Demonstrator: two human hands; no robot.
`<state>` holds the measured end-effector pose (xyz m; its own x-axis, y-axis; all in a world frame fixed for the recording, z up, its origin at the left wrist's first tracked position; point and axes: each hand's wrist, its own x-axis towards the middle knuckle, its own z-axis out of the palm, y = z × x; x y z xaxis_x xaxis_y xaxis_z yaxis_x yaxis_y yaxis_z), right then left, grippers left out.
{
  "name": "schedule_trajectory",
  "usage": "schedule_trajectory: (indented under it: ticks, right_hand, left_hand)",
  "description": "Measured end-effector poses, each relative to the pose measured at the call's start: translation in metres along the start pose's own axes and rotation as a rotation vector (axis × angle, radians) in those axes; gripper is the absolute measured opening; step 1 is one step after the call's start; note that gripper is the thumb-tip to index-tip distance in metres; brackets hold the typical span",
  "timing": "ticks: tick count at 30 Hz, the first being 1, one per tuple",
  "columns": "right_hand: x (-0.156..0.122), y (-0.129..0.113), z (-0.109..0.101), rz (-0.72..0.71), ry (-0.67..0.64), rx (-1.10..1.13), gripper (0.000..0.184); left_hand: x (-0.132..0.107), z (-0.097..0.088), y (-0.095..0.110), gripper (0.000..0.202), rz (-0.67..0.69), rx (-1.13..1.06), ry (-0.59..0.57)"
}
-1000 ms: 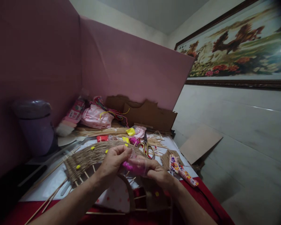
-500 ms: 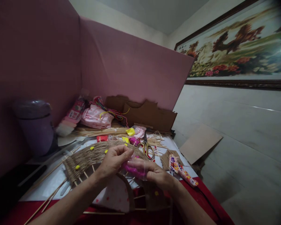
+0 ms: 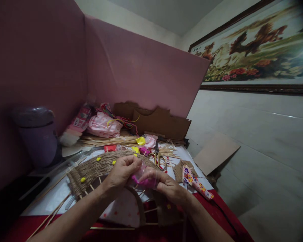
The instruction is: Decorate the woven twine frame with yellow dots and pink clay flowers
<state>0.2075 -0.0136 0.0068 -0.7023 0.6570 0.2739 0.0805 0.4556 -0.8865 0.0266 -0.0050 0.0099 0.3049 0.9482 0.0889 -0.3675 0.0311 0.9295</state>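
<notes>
Between my two hands is a small clear plastic bag [image 3: 148,182] with something bright magenta inside. My left hand [image 3: 123,171] pinches the bag's upper edge between thumb and fingers. On the other side, my right hand [image 3: 168,184] grips the bag, its index finger stretched across or into the opening; which of these I cannot tell. Beneath them lies a curved fan-shaped piece wound with brown twine [image 3: 91,168], dotted with yellow buttons [image 3: 98,159] and with thin sticks jutting from its inner edge. A white, red-dotted fabric panel [image 3: 123,210] sits below the hands.
Gold-handled scissors [image 3: 158,160] lie beyond my right hand. A flower-patterned glue gun [image 3: 195,181] with a cord rests at the right. Bundled sticks [image 3: 108,140], pink fabric [image 3: 104,125] and torn cardboard [image 3: 161,122] fill the back. A purple bin [image 3: 39,137] stands at the left.
My right index finger has shifted slightly at the bag, and more of the clear plastic shows between my hands. Both hands stay in nearly the same place.
</notes>
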Motion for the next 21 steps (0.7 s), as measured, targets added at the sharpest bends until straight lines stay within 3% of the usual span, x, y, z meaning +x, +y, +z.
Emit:
schedule_trajectory:
  ticks: [5,14,21]
  right_hand:
    - [-0.0005,0.0003,-0.0001,0.015,0.05,0.015,0.033]
    - [-0.0023,0.0021,-0.0011,0.036,-0.064,-0.014,0.039]
    - [0.0002,-0.0002,0.0006,0.037,-0.041,0.011,0.039]
  left_hand:
    - [0.0007,-0.0032,-0.0003,0.038,-0.023,0.015,0.031]
    - [-0.003,0.002,-0.0001,0.039,-0.008,0.031,-0.012]
    - [-0.0028,0.0014,0.0024,0.04,-0.039,0.012,-0.016]
